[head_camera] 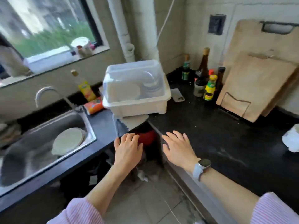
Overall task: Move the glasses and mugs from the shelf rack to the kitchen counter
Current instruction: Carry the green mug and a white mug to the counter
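Both my hands reach forward over the inner corner of the dark kitchen counter (210, 135). My left hand (127, 146) hovers with relaxed fingers above a red object (148, 137) under the counter corner and holds nothing. My right hand (178, 147), a watch on its wrist, is spread open just above the counter's edge, also empty. No glasses, mugs or shelf rack show in this view. A white dish box with a clear lid (137, 89) holding plates stands at the corner, beyond both hands.
A steel sink (29, 152) with a plate (68, 141) in it lies at the left, tap behind it. Sauce bottles (205, 81), a phone (178, 95) and leaning wooden cutting boards (258, 73) line the back right. A white crumpled thing (291, 139) sits at the right edge.
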### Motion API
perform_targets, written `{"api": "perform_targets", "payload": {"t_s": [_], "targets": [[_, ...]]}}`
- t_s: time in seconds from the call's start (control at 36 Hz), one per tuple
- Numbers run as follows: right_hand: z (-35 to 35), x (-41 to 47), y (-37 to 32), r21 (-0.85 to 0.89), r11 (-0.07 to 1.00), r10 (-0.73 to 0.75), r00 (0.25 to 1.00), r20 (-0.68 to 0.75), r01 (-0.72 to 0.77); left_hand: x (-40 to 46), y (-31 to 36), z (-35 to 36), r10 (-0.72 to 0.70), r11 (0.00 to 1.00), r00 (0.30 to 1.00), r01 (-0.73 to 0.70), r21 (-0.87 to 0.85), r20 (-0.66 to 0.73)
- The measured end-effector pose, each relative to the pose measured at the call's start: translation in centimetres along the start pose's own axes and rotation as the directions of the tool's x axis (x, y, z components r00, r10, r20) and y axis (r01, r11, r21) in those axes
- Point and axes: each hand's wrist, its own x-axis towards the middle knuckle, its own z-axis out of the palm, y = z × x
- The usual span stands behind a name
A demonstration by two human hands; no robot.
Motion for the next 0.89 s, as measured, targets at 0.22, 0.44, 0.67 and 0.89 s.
{"api": "perform_targets", "payload": {"t_s": [0.22,0.44,0.67,0.89], "targets": [[6.8,-1.2,-24.4,-0.007,0.879,-0.474,0.874,0.108,0.477,-18.3,-19.8,-8.9,-0.47,0.873,0.865,0.485,0.056,-0.177],[11.5,-4.6,-44.2,0.053,0.6,-0.794,0.586,0.163,0.798,-33.5,-32.0,-14.7,-0.771,0.601,0.563,0.798,-0.044,-0.298],[17.2,-4.9,-59.2,0.195,0.417,-0.902,0.378,0.209,0.888,-41.0,-42.4,-17.4,-0.877,0.415,0.358,0.9,-0.13,-0.32],[21.7,1.3,-74.6,0.295,0.388,-0.919,0.341,0.197,0.873,-39.9,-57.4,-22.0,-0.891,0.374,0.3,0.91,-0.177,-0.341]]}}
